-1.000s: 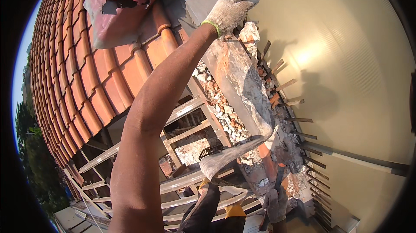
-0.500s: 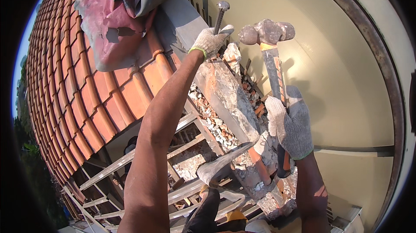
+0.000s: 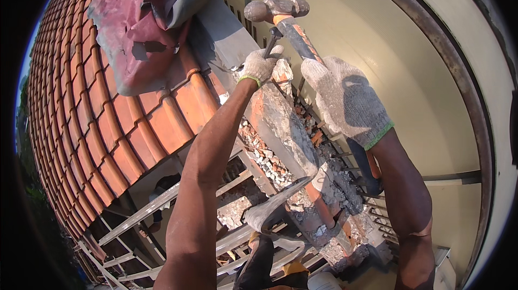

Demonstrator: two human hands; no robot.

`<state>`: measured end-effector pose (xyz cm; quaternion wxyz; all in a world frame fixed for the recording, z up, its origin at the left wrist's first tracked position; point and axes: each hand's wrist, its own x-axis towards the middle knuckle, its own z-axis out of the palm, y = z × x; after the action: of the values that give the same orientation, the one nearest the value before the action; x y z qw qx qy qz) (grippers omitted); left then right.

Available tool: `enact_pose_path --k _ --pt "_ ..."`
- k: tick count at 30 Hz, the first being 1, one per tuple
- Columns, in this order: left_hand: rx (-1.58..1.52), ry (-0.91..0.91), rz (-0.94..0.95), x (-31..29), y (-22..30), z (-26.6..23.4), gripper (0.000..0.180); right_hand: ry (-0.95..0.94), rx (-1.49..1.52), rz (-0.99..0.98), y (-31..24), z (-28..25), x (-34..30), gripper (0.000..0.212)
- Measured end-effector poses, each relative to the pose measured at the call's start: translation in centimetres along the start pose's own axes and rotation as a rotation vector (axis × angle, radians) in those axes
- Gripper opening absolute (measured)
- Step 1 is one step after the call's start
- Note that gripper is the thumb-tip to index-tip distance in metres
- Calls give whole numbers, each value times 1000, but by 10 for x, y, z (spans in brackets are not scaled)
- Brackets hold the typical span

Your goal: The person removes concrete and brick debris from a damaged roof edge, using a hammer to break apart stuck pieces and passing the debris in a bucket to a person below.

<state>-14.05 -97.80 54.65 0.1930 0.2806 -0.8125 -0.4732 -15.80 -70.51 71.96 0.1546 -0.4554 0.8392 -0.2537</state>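
My left hand (image 3: 257, 67), in a pale knit work glove, is closed around a steel chisel (image 3: 272, 42) with a flared, battered head. The chisel's lower end is hidden by the glove, at the broken upper end of a concrete beam (image 3: 280, 120). In my gloved right hand (image 3: 350, 98) is a hammer (image 3: 299, 36) with a heavy rounded head and a black-and-orange handle. Its head is raised just above the chisel's top, apart from it. The handle's butt sticks out below the right glove.
Broken brick rubble (image 3: 264, 152) lies along the beam, with rebar stubs beside it. Orange roof tiles (image 3: 129, 117) slope away on the left under a crumpled red-grey sheet (image 3: 137, 31). Metal roof battens (image 3: 141, 213) span an opening below. A beige wall (image 3: 421, 101) rises at right.
My right hand has moved up and to the left, carrying the hammer head from the right to above the chisel. The chisel and my left hand have shifted slightly lower.
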Motion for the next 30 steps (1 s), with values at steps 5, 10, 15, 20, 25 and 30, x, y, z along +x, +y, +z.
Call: enact_pose_path --k 5,10,15,20,25,30 --pt "16 6 22 14 0 -3 51 368 -493 -368 27 12 -11 37" --pt "52 63 149 5 -10 9 57 343 -289 -221 33 40 15 37" --pt "-462 319 -165 20 -59 -70 68 440 -316 -534 41 20 -46 28" --pt "-340 339 -42 -8 -57 -45 64 389 -145 -166 31 22 -80 21" --pt "31 97 140 7 -9 -19 57 267 316 307 -6 18 -83 40" --pt "129 -384 216 15 15 8 63 347 398 166 -18 20 -85 40"
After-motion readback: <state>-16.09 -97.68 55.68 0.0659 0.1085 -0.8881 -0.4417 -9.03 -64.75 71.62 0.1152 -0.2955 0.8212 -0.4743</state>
